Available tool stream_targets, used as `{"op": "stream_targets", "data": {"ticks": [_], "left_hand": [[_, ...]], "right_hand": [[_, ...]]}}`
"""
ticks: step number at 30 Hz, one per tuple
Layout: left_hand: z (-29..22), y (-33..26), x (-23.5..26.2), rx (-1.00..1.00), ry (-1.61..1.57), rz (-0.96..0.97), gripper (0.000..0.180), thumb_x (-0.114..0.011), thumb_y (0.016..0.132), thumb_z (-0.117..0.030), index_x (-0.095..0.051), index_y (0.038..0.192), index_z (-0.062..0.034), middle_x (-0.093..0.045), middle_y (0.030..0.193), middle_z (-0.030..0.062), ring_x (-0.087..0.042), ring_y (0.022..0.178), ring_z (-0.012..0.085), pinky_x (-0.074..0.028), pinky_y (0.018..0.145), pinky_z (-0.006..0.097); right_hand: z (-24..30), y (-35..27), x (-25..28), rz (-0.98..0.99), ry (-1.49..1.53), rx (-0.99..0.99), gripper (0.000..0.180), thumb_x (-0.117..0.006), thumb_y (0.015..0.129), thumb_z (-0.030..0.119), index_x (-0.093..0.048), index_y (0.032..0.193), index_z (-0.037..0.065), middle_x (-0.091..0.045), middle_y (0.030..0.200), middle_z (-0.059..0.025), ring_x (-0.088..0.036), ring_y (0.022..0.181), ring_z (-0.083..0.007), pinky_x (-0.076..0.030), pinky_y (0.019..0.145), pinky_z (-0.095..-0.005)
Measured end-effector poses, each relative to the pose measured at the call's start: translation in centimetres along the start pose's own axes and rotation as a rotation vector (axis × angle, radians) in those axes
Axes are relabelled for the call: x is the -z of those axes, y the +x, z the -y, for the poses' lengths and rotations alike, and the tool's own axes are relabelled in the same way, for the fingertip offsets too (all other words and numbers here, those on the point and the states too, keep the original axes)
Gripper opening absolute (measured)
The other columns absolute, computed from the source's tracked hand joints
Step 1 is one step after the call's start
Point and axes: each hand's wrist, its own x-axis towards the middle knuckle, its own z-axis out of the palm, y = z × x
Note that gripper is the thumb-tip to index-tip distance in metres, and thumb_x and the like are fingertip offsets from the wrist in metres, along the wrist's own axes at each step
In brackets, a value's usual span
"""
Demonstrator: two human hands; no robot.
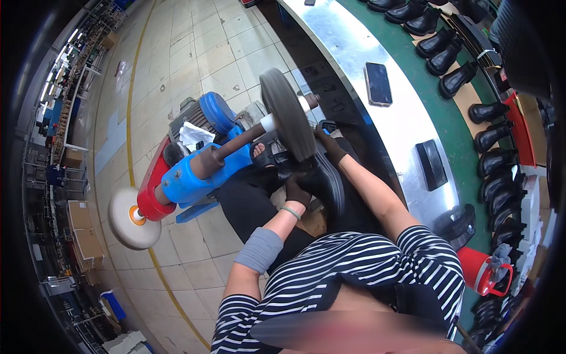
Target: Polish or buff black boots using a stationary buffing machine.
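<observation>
A glossy black leather boot is held between both gloved hands, under the lower edge of a dark buffing wheel. Boot and wheel seem to touch, though the exact contact is hard to make out. My left hand, in a dark glove, is closed on the boot's near left side. On its far right side, my right hand, also gloved, grips the same boot; some of its fingers are hidden. The wheel sits on the shaft of a blue and red machine, and its rim looks blurred.
A pale wheel is at the machine's left end, with a white cloth beside the motor. To my right, a metal table bears a phone and a black block. Beyond stand several black boots and a red mug.
</observation>
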Motion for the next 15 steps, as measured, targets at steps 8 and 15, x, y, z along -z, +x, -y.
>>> {"op": "stream_targets", "data": {"ticks": [8,15], "left_hand": [[-0.1,-8.4,-7.3,-0.505,0.921,0.236,0.024,-0.060,0.072,0.007,-0.059,0.094,-0.0004,-0.065,0.093,0.0101,-0.061,0.089,0.0170,-0.050,0.082,0.030],[-1.4,-6.7,-11.7,-0.422,0.710,0.202,0.022,-0.056,0.074,0.005,-0.058,0.096,-0.0011,-0.065,0.092,0.0110,-0.061,0.093,0.0187,-0.048,0.087,0.031]], "right_hand": [[2.2,-4.7,3.6,0.105,-0.440,0.285,0.041,-0.045,0.094,0.015,-0.043,0.135,0.009,-0.057,0.117,-0.0124,-0.055,0.103,-0.0174,-0.040,0.095,-0.0301],[2.8,-7.1,6.2,-0.053,-0.400,0.402,0.030,-0.049,0.087,0.006,-0.060,0.114,0.010,-0.054,0.125,-0.0131,-0.052,0.114,-0.0208,-0.042,0.095,-0.0317]]}}
